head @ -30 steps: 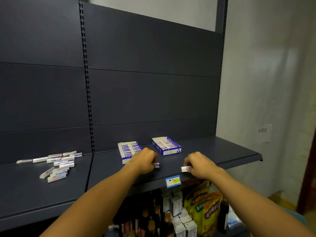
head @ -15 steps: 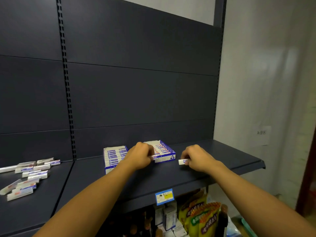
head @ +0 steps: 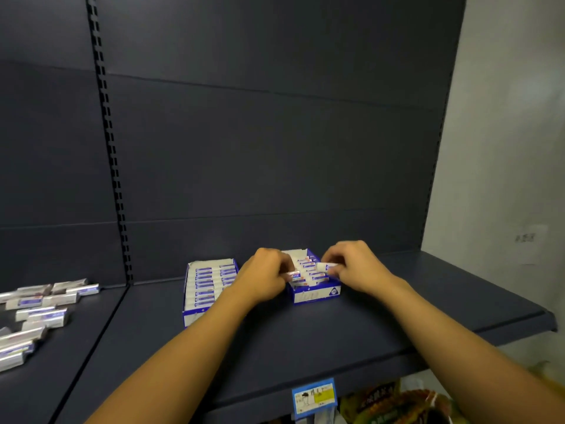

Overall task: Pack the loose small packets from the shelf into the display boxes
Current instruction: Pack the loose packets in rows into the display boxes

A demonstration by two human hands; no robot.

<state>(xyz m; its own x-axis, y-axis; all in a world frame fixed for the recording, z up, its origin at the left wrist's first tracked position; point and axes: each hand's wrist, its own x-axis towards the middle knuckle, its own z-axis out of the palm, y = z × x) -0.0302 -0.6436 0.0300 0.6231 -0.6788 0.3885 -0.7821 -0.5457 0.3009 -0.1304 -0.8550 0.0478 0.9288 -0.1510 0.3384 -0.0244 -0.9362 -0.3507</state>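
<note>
While my left hand point(head: 264, 278) pinches one small packet point(head: 294, 274) over the right display box point(head: 316, 290), my right hand point(head: 354, 267) grips another packet point(head: 326, 266) above it; loose packets point(head: 42, 313) lie far left.

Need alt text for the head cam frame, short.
Both hands, left hand and right hand, each pinch a small packet over the right display box on a dark shelf. A fuller box sits left; loose packets lie far left.
</note>
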